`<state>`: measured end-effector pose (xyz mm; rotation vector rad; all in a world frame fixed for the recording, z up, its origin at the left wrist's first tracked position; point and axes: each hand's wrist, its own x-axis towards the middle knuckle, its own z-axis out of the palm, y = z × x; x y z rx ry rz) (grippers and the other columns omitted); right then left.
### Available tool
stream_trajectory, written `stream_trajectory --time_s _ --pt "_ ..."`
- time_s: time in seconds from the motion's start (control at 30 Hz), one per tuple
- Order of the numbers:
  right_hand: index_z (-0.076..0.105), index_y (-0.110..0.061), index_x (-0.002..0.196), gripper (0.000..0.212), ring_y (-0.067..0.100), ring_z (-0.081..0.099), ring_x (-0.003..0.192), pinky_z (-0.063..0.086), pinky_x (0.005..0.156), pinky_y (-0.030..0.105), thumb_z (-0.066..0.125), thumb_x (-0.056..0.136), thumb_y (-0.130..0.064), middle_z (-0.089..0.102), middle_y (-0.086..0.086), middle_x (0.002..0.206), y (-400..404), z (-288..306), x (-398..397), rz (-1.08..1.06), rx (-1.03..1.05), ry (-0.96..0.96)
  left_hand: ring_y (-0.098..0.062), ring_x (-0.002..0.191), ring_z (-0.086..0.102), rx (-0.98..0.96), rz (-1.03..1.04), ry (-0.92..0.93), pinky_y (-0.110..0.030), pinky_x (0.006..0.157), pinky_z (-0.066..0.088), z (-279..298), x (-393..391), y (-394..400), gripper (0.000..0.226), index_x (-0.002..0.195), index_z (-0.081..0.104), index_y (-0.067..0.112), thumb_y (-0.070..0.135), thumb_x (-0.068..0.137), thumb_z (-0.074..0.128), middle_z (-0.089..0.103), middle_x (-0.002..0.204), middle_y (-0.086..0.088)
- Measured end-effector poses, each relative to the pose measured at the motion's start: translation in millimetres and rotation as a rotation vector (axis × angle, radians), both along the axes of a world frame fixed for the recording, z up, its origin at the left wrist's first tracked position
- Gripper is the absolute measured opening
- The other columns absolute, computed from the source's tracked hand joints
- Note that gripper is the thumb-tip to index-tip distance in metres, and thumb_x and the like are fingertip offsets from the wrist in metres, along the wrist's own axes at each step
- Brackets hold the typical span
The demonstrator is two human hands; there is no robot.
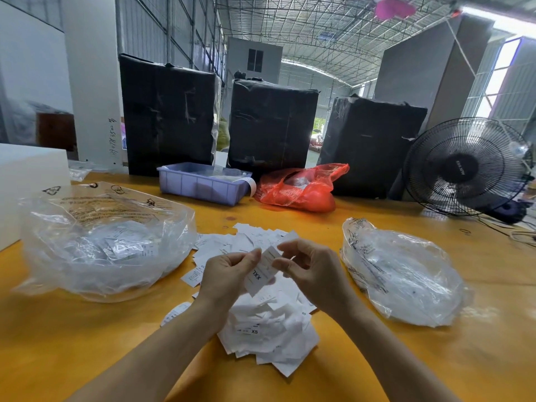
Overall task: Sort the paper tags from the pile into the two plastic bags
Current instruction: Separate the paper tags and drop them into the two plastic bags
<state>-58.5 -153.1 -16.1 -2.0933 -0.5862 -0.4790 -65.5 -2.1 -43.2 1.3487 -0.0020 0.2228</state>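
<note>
We see white paper tags (261,323) with black size letters, heaped on a yellow-orange counter (377,358). The two plastic bags are clear: the left bag (101,242) carries black printed warnings and recycling symbols, the right bag (406,271) black lettering along its edge. Behind them we note a lavender tray (200,187), a red bag (301,190), three black-wrapped bundles (272,123) and a black fan (467,166).

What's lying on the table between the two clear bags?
In the head view, the pile of paper tags, with both hands, left hand and right hand, above it pinching a tag.
</note>
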Motion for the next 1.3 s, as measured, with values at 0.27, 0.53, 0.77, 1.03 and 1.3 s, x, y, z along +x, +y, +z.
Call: stream_trajectory --time_s 0.27,0.53,0.77,1.03,1.3 --pt "0.068 -0.011 0.101 0.025 0.014 0.065 0.069 0.055 0.069 0.028 0.075 0.077 -0.011 0.070 0.009 0.088 6 -1 -3 0.094 0.216 0.185 -0.030 0.081 0.070 -0.059 0.068 0.036 -0.041 0.078 0.057 -1 3 0 0.021 0.080 0.076 0.012 0.031 0.078 0.070 0.073 0.081 -0.014" --pt "0.069 0.002 0.087 0.007 0.008 0.062 0.058 0.051 0.058 0.019 0.070 0.080 0.000 0.069 0.010 0.072 3 0 -2 0.126 0.266 0.254 -0.031 0.069 0.072 -0.043 -0.077 -0.004 -0.028 0.061 0.059 1 -4 -2 0.026 0.084 0.073 0.005 0.028 0.077 0.067 0.074 0.076 -0.013" --pt "0.070 -0.003 0.084 0.006 0.008 0.059 0.054 0.048 0.054 0.016 0.071 0.080 0.000 0.069 0.010 0.070 -3 5 -1 0.045 0.291 0.225 -0.032 0.079 0.072 -0.079 -0.311 0.069 -0.027 0.064 0.059 8 -4 3 0.043 0.100 0.066 -0.001 0.003 0.058 0.075 0.072 0.090 -0.021" --pt "0.072 -0.007 0.078 0.012 0.013 0.053 0.057 0.041 0.056 0.024 0.067 0.086 -0.014 0.064 0.000 0.062 -2 8 -7 0.159 0.144 0.314 -0.030 0.078 0.072 0.044 -0.276 0.014 -0.030 0.062 0.058 2 -1 5 0.045 0.104 0.064 -0.002 0.005 0.061 0.073 0.073 0.086 -0.021" --pt "0.072 -0.009 0.084 0.015 0.019 0.056 0.065 0.050 0.066 0.031 0.079 0.071 -0.003 0.070 0.003 0.074 -2 6 -6 0.185 0.164 0.364 -0.032 0.077 0.069 0.098 -0.148 0.051 -0.038 0.063 0.056 2 4 4 0.021 0.103 0.064 0.011 0.011 0.082 0.068 0.070 0.093 -0.022"
